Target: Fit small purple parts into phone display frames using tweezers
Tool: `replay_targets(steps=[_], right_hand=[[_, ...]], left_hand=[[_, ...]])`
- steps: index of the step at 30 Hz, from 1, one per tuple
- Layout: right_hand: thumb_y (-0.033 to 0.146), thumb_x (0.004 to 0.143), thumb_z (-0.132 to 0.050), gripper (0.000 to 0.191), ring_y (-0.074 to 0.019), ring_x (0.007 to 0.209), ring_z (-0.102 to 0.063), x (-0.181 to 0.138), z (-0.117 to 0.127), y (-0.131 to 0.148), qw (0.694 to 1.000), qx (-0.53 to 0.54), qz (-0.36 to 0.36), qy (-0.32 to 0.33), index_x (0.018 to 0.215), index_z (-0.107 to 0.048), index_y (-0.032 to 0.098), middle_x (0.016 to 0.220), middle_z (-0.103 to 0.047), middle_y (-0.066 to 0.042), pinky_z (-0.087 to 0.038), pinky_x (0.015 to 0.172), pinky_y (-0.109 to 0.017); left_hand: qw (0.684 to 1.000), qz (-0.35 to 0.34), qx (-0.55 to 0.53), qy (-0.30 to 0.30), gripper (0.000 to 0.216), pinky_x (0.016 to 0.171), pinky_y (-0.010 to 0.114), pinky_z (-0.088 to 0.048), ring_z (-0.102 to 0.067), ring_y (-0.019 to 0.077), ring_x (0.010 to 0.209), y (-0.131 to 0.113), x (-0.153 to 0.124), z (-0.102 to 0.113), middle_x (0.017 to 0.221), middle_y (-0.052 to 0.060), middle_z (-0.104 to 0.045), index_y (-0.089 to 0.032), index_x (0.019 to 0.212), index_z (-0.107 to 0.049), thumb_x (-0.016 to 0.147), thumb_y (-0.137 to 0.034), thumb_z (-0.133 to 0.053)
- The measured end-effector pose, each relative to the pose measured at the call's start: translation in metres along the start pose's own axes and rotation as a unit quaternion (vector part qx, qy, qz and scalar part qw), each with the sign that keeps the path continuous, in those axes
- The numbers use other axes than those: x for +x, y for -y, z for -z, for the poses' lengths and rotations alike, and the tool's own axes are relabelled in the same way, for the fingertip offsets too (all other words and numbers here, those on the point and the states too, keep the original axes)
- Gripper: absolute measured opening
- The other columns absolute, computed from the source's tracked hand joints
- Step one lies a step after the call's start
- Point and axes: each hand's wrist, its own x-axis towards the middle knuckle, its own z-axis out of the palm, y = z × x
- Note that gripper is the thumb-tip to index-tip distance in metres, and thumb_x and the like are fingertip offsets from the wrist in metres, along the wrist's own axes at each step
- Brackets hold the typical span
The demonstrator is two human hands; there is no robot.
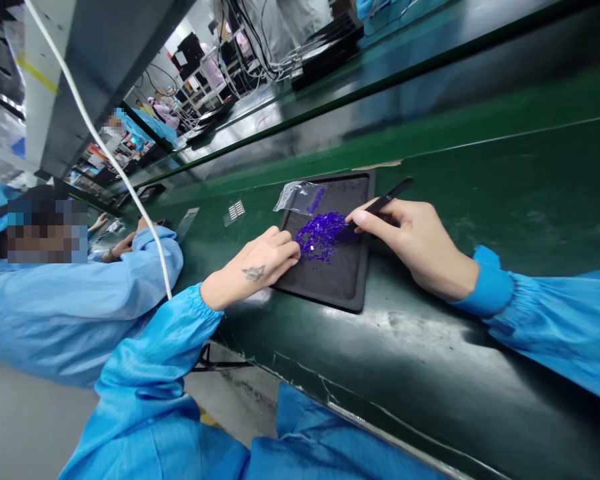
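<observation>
A black tray (345, 280) lies on the dark green bench. On it sits a pile of small purple chips (323, 233). My right hand (415, 243) holds black tweezers (380, 203) whose tips reach the right side of the pile. My left hand (257, 263) rests on the tray's left edge, fingers curled, fingertips touching the pile's left side. A clear plastic bag (303, 197) with a few purple chips lies at the tray's far left corner.
A co-worker in a blue coat (80, 300) sits close on my left, hands on the bench. A white cable (105, 147) hangs between us. Small part strips (236, 211) lie beyond the tray. Black equipment and cables stand at the far side.
</observation>
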Motion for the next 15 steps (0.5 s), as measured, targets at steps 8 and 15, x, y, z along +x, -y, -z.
replay_targets(steps=[8, 15], right_hand=[[0.037, 0.085, -0.067, 0.019, -0.023, 0.077, -0.067, 0.004, 0.0, 0.0, 0.997, 0.05, -0.039, -0.034, 0.077, -0.072, 0.02, 0.075, -0.072, -0.003, -0.053, 0.078, -0.04], [0.039, 0.08, -0.068, 0.023, -0.0207, 0.075, -0.064, 0.006, 0.0, 0.001, 0.995, 0.073, -0.063, -0.037, 0.077, -0.073, 0.017, 0.073, -0.07, -0.004, -0.05, 0.079, -0.037]], left_hand=[[0.995, 0.013, -0.028, -0.092, 0.033, 0.097, 0.042, -0.05, -0.051, 0.0227, 0.11, 0.006, -0.004, -0.013, 0.128, 0.009, -0.06, -0.02, 0.128, -0.059, 0.1, -0.013, -0.043], [0.989, 0.026, 0.027, -0.141, 0.035, 0.096, 0.045, -0.055, -0.051, 0.0258, 0.115, -0.007, -0.021, -0.016, 0.133, 0.011, -0.06, -0.019, 0.128, -0.061, 0.097, -0.01, -0.047]])
